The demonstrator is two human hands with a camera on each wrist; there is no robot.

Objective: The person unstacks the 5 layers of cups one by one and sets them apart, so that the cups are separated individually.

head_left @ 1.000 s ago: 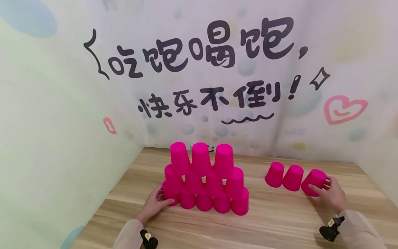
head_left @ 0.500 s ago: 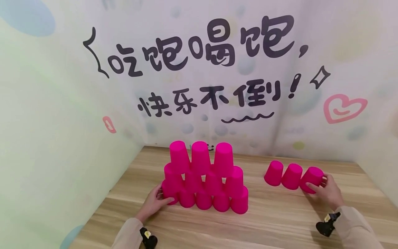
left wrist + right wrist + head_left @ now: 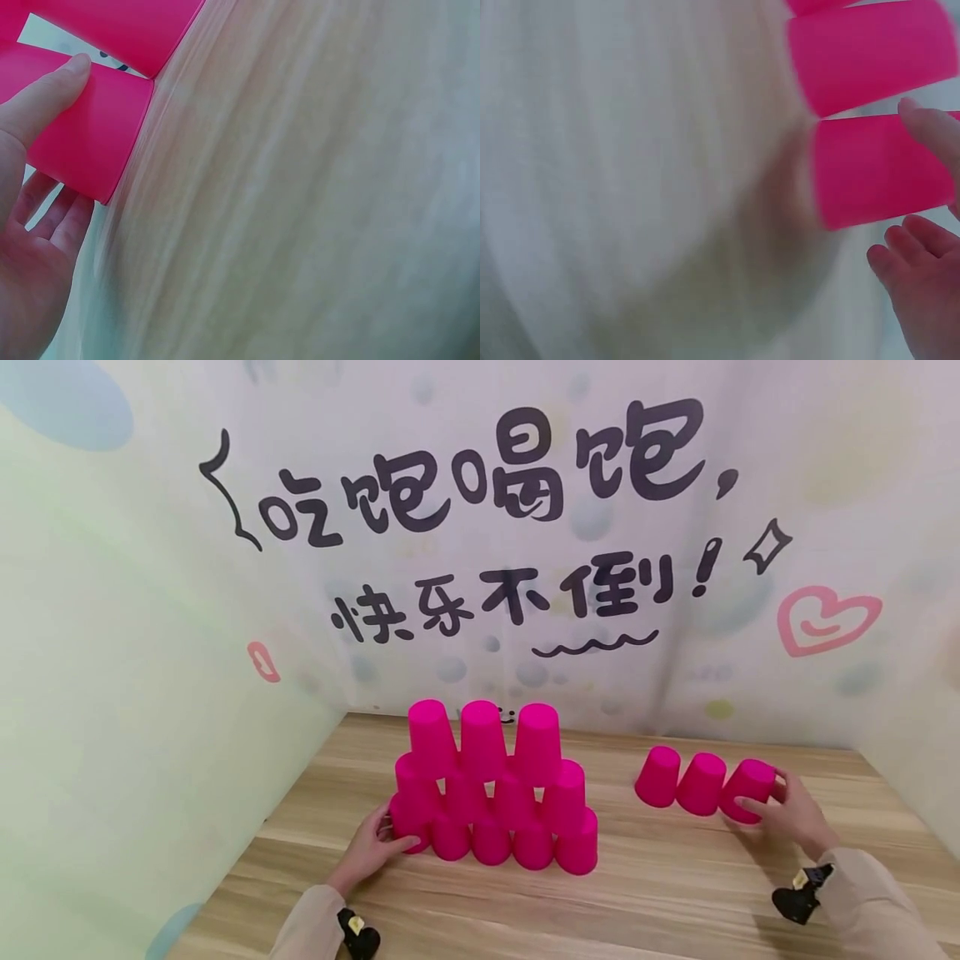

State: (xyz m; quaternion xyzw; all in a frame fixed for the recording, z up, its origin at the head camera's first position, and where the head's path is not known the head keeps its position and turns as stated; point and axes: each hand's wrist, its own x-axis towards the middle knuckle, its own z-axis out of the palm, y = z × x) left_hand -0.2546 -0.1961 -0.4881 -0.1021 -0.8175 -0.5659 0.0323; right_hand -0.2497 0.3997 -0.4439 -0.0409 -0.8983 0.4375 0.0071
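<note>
Upside-down pink cups form a three-tier stack (image 3: 491, 843), with three cups in its top row. My left hand (image 3: 369, 852) holds the bottom row's left end cup (image 3: 94, 131), thumb in front and fingers round its outer side. To the right stand three more upside-down pink cups in a row. My right hand (image 3: 797, 814) is round the rightmost one (image 3: 752, 787), its thumb across the front. In the right wrist view, this cup (image 3: 874, 172) lies between the thumb and the bent fingers; several fingertips show just beside its wall, and finger contact is partly hidden.
The wooden table (image 3: 525, 914) runs back to a printed wall sheet (image 3: 450, 402) with black writing. A pale green wall (image 3: 112, 652) rises at the left. The middle cup (image 3: 702, 785) and left cup (image 3: 658, 777) of the right-hand row stand between the stack and my right hand.
The rightmost cup has shifted slightly left and stands straighter beside its neighbour, my right hand moving with it. My left hand and the stack have held still.
</note>
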